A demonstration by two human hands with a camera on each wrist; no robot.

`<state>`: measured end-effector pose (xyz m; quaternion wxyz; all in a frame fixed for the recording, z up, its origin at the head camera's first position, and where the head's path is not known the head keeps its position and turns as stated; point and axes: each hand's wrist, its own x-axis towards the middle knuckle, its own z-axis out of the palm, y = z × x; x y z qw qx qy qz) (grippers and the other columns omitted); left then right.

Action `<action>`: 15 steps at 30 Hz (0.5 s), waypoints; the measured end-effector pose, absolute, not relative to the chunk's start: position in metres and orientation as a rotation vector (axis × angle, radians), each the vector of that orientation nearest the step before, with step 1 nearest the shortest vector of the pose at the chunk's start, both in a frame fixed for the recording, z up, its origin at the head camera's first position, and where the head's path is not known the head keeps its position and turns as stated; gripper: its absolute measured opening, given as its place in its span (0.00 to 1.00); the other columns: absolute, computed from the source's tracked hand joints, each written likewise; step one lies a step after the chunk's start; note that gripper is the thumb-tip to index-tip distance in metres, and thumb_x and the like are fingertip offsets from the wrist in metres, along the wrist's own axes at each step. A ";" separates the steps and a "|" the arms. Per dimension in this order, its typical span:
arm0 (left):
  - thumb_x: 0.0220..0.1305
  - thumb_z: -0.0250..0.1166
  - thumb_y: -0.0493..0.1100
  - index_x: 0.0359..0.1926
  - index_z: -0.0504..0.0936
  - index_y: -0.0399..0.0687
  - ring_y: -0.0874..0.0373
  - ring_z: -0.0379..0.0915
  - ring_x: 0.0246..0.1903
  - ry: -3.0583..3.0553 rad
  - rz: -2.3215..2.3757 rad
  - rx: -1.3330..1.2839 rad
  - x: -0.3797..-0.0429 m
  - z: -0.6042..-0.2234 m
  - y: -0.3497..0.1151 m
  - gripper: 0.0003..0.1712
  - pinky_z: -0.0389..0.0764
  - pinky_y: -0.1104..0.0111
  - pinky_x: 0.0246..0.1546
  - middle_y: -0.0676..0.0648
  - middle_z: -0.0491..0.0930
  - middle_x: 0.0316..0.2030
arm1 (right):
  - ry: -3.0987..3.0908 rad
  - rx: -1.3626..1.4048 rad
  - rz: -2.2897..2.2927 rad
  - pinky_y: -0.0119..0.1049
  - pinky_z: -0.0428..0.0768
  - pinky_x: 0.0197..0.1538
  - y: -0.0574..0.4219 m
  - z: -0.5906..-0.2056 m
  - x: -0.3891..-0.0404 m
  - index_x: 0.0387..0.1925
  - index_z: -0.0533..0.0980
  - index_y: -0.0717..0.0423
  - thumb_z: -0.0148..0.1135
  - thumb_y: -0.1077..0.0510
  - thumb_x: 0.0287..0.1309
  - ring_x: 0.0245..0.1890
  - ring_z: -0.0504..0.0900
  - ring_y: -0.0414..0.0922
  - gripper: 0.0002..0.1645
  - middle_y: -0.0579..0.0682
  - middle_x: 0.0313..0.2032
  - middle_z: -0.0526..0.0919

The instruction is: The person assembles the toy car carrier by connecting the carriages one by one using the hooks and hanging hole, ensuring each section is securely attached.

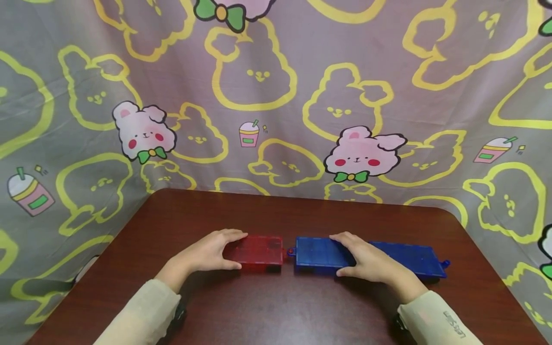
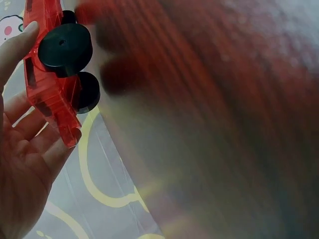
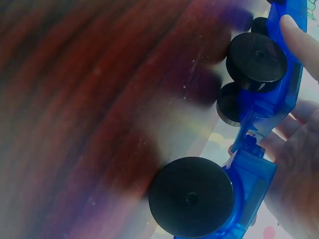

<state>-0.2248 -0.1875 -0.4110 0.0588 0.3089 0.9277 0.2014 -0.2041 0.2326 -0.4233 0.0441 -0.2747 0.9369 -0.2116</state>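
On the table, a see-through red toy wagon (image 1: 260,251) with black wheels (image 2: 65,50) is gripped at its left end by my left hand (image 1: 209,251), thumb on the near side and fingers on the far side. To its right is a see-through blue toy wagon (image 1: 316,251), which my right hand (image 1: 366,256) grips across its right part in the same way. A second blue wagon (image 1: 414,258), partly behind that hand, joins the first by a coupling (image 3: 249,144). Between red and blue, a small blue coupling ring (image 1: 291,251) overlaps the red wagon's end.
The brown wooden table (image 1: 284,306) has rounded far corners. A grey curtain (image 1: 280,124) with rabbit drawings hangs behind it and along the sides. A coupling peg (image 1: 445,263) sticks out at the right end of the wagon row.
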 end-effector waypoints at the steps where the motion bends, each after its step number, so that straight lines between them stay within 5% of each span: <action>1: 0.51 0.76 0.55 0.68 0.73 0.45 0.44 0.71 0.64 2.812 0.605 0.942 -0.225 -0.412 -0.188 0.45 0.74 0.48 0.63 0.40 0.73 0.65 | 2.858 -0.838 -0.643 0.58 0.73 0.64 0.233 -0.423 -0.204 0.70 0.65 0.55 0.76 0.43 0.49 0.64 0.72 0.53 0.51 0.53 0.64 0.72; 15: 0.51 0.76 0.54 0.68 0.72 0.46 0.44 0.69 0.65 2.798 0.599 0.944 -0.225 -0.416 -0.192 0.44 0.71 0.47 0.64 0.41 0.73 0.65 | 2.839 -0.797 -0.646 0.64 0.68 0.66 0.233 -0.426 -0.200 0.72 0.64 0.52 0.74 0.38 0.50 0.72 0.63 0.61 0.53 0.59 0.71 0.66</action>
